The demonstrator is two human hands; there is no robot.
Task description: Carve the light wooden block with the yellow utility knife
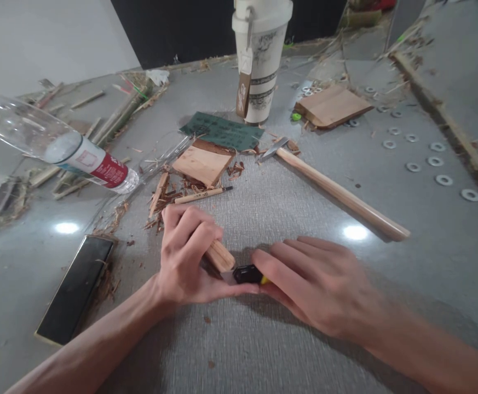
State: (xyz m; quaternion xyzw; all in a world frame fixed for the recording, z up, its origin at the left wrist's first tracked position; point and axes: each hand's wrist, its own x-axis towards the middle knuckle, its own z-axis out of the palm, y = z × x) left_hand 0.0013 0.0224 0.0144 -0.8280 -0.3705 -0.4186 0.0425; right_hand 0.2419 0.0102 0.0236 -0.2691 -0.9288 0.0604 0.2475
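Observation:
My left hand (189,262) is closed around a short piece of wood (220,256), whose rounded end pokes out toward the right. In my right hand (308,284) is a utility knife (247,274) with a black front and a bit of yellow showing. Its short blade touches or nearly touches the lower side of the wood's end. The left thumb stretches along under the knife toward the right fingers. Most of the knife's handle is hidden in the right hand. Just beyond the left hand lies a thin wooden-handled tool (203,195) with a dark tip.
Wood shavings (156,205) lie around a wooden block (204,163) and green sandpaper (222,131). A hammer (337,191), washers (435,161), another block (333,106) and a cup (259,65) are beyond. On the left are a tilted bottle (86,158) and a black rectangular block (76,287).

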